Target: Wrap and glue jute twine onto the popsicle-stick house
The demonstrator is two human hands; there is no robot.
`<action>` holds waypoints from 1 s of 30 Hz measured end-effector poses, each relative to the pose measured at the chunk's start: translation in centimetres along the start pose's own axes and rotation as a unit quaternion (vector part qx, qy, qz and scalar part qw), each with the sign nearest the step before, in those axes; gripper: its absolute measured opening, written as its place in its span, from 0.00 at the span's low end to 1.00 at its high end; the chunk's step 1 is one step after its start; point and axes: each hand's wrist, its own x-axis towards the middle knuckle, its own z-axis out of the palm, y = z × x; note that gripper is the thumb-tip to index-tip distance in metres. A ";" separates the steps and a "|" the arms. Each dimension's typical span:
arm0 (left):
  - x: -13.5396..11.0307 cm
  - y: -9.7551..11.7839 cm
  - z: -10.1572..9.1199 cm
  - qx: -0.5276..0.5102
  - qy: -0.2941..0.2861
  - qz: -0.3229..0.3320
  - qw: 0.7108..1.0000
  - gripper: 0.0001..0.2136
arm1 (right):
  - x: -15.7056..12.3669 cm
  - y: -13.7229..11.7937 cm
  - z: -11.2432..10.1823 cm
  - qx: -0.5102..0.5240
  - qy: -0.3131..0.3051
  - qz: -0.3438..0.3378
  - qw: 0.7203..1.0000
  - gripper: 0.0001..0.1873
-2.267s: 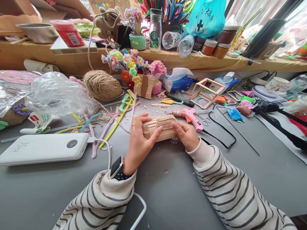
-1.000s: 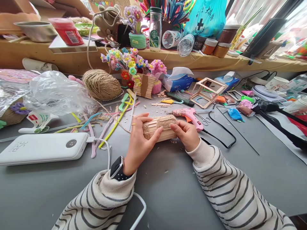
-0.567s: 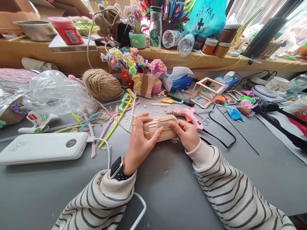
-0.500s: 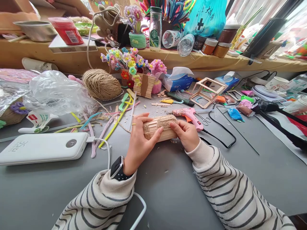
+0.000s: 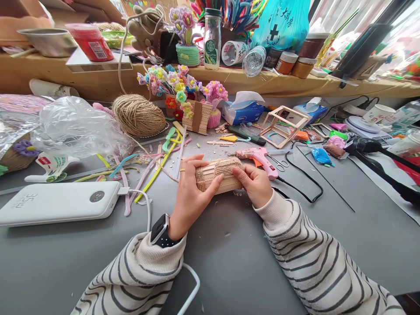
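Between my two hands is a small wooden-stick box (image 5: 226, 187), partly wrapped in rows of twine and tilted just above the table. My left hand (image 5: 193, 183) grips its left end, thumb along the near side and fingers over the far edge. With thumb and fingers closed, my right hand (image 5: 254, 183) pinches the right end; the fingertips behind are hidden. A strand of twine (image 5: 164, 172) runs from the box's left end toward a big twine ball (image 5: 139, 116). Just behind my right hand lies a pink glue gun (image 5: 262, 158).
Scissors (image 5: 278, 163) lie right of the glue gun, near its black cord. A white power bank (image 5: 62, 203) with a cable sits at left. Pipe cleaners (image 5: 156, 173) are strewn beside my left hand. Behind are a stick frame (image 5: 285, 124), flowers (image 5: 180, 87) and a tissue pack (image 5: 244, 108).
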 end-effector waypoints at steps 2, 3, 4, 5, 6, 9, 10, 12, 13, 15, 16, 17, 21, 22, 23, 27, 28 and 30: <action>0.0 0.0 0.0 -0.001 0.000 -0.001 1.000 0.15 | 0.0 0.1 0.0 0.001 0.003 -0.006 1.000 0.25; 0.0 0.1 0.0 -0.001 -0.001 0.000 1.000 0.14 | 0.1 0.1 0.0 0.004 0.004 -0.012 1.000 0.26; 0.0 0.0 0.0 0.000 0.000 0.001 1.000 0.14 | 0.1 0.3 0.0 0.008 0.004 -0.018 1.000 0.26; 0.0 0.0 0.0 0.001 0.000 0.001 1.000 0.14 | 0.2 0.4 0.0 0.013 0.004 -0.025 1.000 0.26; 0.0 0.0 0.0 0.002 0.000 0.002 1.000 0.14 | 0.3 0.5 -0.1 0.019 0.003 -0.031 0.999 0.26; 0.0 0.0 0.0 0.003 0.000 -0.001 1.000 0.14 | 0.4 0.7 -0.1 0.033 0.002 -0.032 0.999 0.27; 0.0 0.0 0.0 0.004 -0.001 -0.001 1.000 0.14 | 0.3 0.6 -0.1 0.036 0.002 -0.029 0.999 0.26; 0.0 0.0 0.0 0.004 0.000 0.000 1.000 0.14 | 0.2 0.3 -0.1 0.046 -0.003 -0.016 0.999 0.24; 0.0 0.0 0.0 0.004 0.000 -0.001 1.000 0.14 | 0.1 0.1 0.0 0.056 -0.007 -0.009 0.998 0.23; 0.0 0.0 0.0 0.004 0.001 -0.003 1.000 0.14 | -0.1 -0.3 0.1 0.077 -0.021 0.008 0.997 0.21; 0.0 0.1 0.0 0.005 0.001 -0.004 1.000 0.14 | -0.2 -0.4 0.1 0.083 -0.025 0.016 0.996 0.20; 0.0 0.1 0.1 0.005 0.002 -0.004 1.000 0.14 | -0.2 -0.4 0.1 0.084 -0.027 0.022 0.996 0.20; 0.0 0.0 0.1 0.006 0.001 -0.001 1.000 0.15 | -0.1 -0.2 0.2 0.055 -0.018 0.038 0.998 0.22; 0.0 0.0 0.1 0.006 0.001 0.001 1.000 0.15 | -0.1 -0.1 0.2 0.049 -0.017 0.040 0.998 0.23; 0.0 0.0 0.1 0.005 0.001 0.002 1.000 0.15 | -0.1 -0.1 0.2 0.043 -0.015 0.040 0.998 0.23; 0.0 0.1 0.0 0.006 0.002 0.003 1.000 0.15 | -0.1 -0.1 0.1 0.025 -0.014 0.034 0.999 0.24; 0.0 0.1 0.0 0.006 0.002 0.003 1.000 0.15 | -0.1 -0.1 0.1 0.022 -0.013 0.030 0.999 0.24; 0.0 0.1 0.0 0.007 0.001 0.004 1.000 0.14 | 0.0 0.0 0.1 0.020 -0.010 0.016 1.000 0.24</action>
